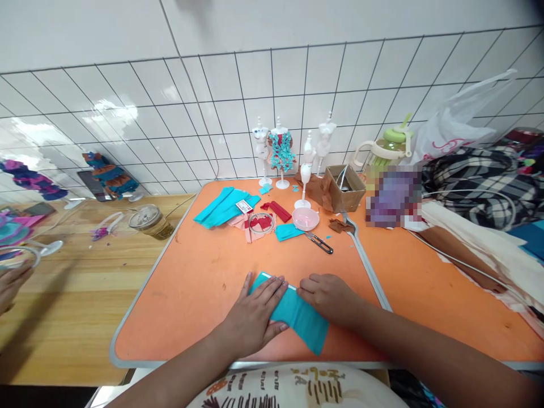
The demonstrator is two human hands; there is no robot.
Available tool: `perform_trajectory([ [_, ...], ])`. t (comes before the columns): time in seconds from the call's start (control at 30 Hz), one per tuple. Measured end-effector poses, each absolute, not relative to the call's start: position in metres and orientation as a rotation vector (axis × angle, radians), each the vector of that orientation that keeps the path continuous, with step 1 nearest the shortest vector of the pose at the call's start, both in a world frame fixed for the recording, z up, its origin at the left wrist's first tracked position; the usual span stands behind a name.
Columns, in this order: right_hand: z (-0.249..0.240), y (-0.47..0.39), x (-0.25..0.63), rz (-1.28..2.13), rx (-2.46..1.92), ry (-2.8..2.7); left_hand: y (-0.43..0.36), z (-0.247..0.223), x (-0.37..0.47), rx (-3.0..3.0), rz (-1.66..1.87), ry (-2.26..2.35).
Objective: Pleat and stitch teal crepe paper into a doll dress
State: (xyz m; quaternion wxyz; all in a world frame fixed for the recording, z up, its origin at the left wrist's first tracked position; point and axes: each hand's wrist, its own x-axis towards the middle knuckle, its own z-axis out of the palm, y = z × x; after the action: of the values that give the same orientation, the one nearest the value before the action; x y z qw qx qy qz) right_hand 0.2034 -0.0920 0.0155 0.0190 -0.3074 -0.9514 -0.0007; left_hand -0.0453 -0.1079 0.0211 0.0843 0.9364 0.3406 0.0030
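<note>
A strip of turquoise fabric (304, 323) lies slanted on the orange table near its front edge, with a thin white strip along its upper edge. My left hand (255, 317) rests flat on the fabric's left part, fingers spread. On the right, my right hand (325, 296) has its fingers curled together at the fabric's upper edge, by the end of the white strip; its fingertips seem to pinch that edge. Beyond my hands are a folded turquoise piece (289, 232), black thread snips (319, 243) and a pink bowl (305, 219).
Small white mannequins (325, 139), one dressed in turquoise pieces, stand by the tiled wall. Nearby are a cardboard box (346, 192), an embroidery hoop (260, 223) and larger turquoise cloth (225, 207). Another person's hand (15, 283) is at the far left, near a glass jar (151, 221).
</note>
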Motion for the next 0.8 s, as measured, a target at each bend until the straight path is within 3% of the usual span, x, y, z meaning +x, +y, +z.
perform_trajectory([
  [0.53, 0.016, -0.101, 0.220, 0.176, -1.140, -2.875, -0.108, 0.026, -0.043, 2.828, 0.028, 1.030],
  [0.8, 0.029, -0.087, 0.215, 0.691, -1.446, -2.447, -0.110, 0.023, -0.045, 2.863, 0.056, 1.052],
])
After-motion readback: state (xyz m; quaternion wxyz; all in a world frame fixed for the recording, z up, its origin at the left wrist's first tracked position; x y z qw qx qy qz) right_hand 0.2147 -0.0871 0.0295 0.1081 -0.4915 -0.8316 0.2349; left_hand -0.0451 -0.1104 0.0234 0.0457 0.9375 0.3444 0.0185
